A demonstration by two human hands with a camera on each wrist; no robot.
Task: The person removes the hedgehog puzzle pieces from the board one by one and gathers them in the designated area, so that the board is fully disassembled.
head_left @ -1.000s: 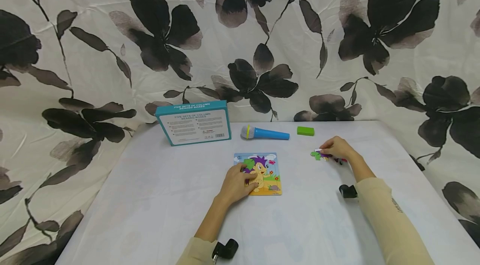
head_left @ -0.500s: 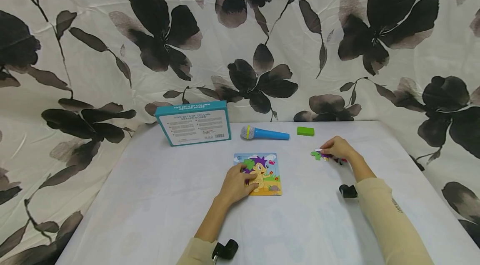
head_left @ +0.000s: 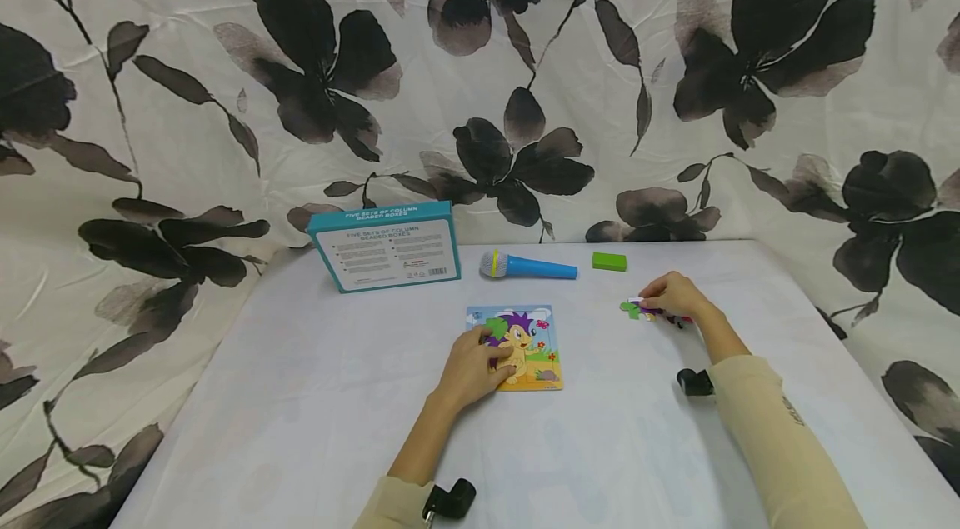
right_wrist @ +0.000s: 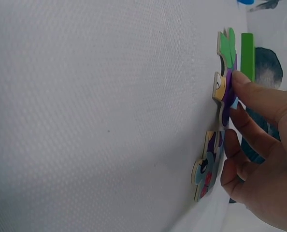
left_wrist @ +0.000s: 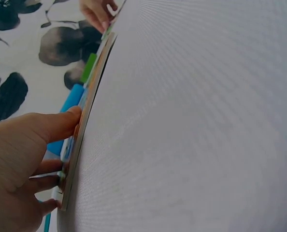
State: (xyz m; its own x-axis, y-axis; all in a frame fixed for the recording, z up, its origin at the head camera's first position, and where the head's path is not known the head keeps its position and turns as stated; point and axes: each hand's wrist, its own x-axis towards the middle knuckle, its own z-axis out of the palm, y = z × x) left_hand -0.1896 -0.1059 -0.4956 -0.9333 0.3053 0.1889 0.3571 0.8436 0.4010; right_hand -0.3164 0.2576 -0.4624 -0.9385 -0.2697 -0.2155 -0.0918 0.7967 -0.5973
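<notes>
While the left hand [head_left: 467,366] rests spread fingers on the board [head_left: 542,356], light, even pressure should keep it steady; the right hand [right_wrist: 271,130], pinching the purple piece [right_wrist: 228,94], would do well to hold only its edges. That piece lies between thumb and forefinger, right of the board, just beside the blue piece [right_wrist: 209,166].

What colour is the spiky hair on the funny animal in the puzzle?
The spiky hair is purple; the head view shows it best.
</notes>
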